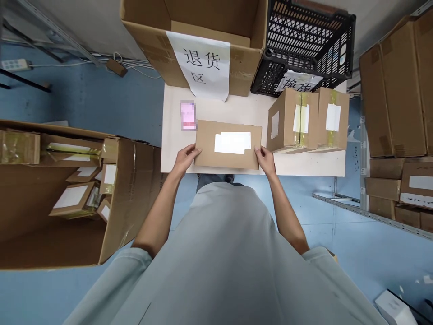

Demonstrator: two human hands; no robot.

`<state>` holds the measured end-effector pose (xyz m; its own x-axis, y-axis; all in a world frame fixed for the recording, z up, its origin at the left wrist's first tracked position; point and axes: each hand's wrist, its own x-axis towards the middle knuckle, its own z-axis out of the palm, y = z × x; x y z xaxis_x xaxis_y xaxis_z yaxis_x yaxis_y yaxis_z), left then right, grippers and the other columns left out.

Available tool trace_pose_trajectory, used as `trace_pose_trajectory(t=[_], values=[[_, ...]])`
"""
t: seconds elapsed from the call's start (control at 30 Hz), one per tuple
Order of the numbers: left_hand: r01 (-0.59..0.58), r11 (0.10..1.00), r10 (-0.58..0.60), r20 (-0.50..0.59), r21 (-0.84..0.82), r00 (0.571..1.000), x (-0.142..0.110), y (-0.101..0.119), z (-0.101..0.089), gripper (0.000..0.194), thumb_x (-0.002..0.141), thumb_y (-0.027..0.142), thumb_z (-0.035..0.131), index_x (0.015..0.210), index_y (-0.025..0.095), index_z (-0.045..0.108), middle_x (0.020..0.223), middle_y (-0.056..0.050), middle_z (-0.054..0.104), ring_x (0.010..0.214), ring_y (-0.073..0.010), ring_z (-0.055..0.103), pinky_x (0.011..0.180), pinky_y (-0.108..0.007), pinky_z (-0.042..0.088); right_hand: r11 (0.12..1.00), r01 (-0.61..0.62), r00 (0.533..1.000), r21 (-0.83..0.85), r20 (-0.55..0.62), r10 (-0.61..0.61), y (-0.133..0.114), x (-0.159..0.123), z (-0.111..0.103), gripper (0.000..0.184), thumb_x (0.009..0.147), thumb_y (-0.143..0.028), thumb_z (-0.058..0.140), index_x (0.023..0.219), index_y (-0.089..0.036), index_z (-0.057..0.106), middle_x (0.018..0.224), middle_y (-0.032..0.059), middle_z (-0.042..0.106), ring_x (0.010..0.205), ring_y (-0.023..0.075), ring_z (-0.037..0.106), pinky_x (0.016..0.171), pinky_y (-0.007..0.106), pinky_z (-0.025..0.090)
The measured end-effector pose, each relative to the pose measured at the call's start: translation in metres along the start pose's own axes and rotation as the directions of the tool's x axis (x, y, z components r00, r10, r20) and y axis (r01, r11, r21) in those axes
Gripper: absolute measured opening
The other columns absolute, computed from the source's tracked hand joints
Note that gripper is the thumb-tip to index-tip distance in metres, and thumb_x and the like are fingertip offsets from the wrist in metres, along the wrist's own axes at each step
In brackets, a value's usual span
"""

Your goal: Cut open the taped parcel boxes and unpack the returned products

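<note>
A flat brown cardboard box [206, 144] with a white label on its top face lies at the front of the white table [304, 167]. My left hand [186, 158] grips its left edge, thumb on top. At the opposite end, my right hand [265, 159] holds the right edge the same way. The undersides of my fingers are partly hidden. Just beyond the box's upper left corner is a small pink item [188, 115], blurred out. To the right of my right hand stand two taped cartons [284, 119] side by side, each with white labels.
An open carton [149, 43] with a paper sign stands at the table's back, beside a black plastic crate [311, 40]. On my left, a large open box [128, 180] contains several parcels. Shelving with stacked cartons [399, 90] is on the right.
</note>
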<state>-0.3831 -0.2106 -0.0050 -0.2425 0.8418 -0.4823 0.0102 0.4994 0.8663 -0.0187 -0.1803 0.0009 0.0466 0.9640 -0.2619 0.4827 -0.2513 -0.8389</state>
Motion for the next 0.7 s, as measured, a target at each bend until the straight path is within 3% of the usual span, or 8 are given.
trace_pose_trajectory(t=[0.1,0.2,0.33,0.47,0.6,0.7], values=[[-0.001,1.0,0.002,-0.048,0.016,0.999,0.008,0.001,0.01,0.077,0.072,0.063,0.098,0.126,0.01,0.084,0.132,-0.02,0.084,0.129,-0.0377,0.076,0.116,-0.049,0.062,0.998,-0.035,0.999,-0.051,-0.003,0.035,0.006,0.011,0.004,0.083,0.092,-0.103,0.046,0.086,-0.024,0.07,0.089,0.0056,0.079,0.093,0.0268,0.071,0.086,0.035,0.059],[0.006,0.999,-0.003,-0.073,0.048,0.997,0.008,-0.001,0.014,0.071,0.077,0.06,0.094,0.127,0.01,0.084,0.129,-0.019,0.084,0.124,-0.0368,0.077,0.112,-0.048,0.064,0.999,-0.031,0.999,-0.019,0.014,0.031,0.011,0.014,0.002,0.08,0.092,-0.101,0.049,0.083,-0.024,0.067,0.088,0.0056,0.078,0.092,0.0264,0.07,0.085,0.035,0.059],[0.023,0.998,-0.016,-0.105,0.061,0.994,0.002,-0.007,0.01,0.063,0.08,0.056,0.091,0.126,0.013,0.083,0.134,-0.018,0.083,0.125,-0.035,0.077,0.113,-0.047,0.063,0.996,-0.062,0.997,0.067,0.045,0.059,0.016,0.007,0.001,0.079,0.091,-0.096,0.06,0.104,-0.021,0.079,0.112,0.0118,0.085,0.107,0.0309,0.078,0.098,0.041,0.063],[0.011,0.999,-0.004,-0.151,0.048,0.988,-0.01,-0.012,0.003,0.061,0.085,0.052,0.089,0.132,0.014,0.08,0.149,-0.021,0.077,0.138,-0.0351,0.073,0.121,-0.047,0.059,0.985,-0.133,0.989,0.113,-0.045,0.139,0.026,-0.012,0.003,0.089,0.086,-0.093,0.072,0.138,-0.021,0.075,0.148,0.0205,0.077,0.127,0.0331,0.078,0.113,0.049,0.062],[0.014,0.999,-0.01,-0.113,0.036,0.993,-0.025,-0.014,0.005,0.063,0.085,0.053,0.089,0.133,0.013,0.08,0.145,-0.02,0.08,0.14,-0.0355,0.073,0.126,-0.048,0.056,0.974,-0.183,0.98,0.134,-0.054,0.192,0.039,-0.028,0.006,0.1,0.077,-0.096,0.076,0.139,-0.017,0.072,0.139,0.0236,0.08,0.124,0.0347,0.08,0.111,0.051,0.064],[-0.047,0.996,0.053,-0.082,0.074,0.995,-0.039,-0.008,0.014,0.064,0.087,0.06,0.088,0.131,0.014,0.082,0.14,-0.019,0.082,0.136,-0.0356,0.076,0.125,-0.048,0.057,0.963,-0.207,0.976,0.173,-0.031,0.215,0.047,-0.03,0.002,0.098,0.076,-0.099,0.072,0.13,-0.017,0.074,0.129,0.022,0.083,0.124,0.0336,0.08,0.109,0.049,0.065]])
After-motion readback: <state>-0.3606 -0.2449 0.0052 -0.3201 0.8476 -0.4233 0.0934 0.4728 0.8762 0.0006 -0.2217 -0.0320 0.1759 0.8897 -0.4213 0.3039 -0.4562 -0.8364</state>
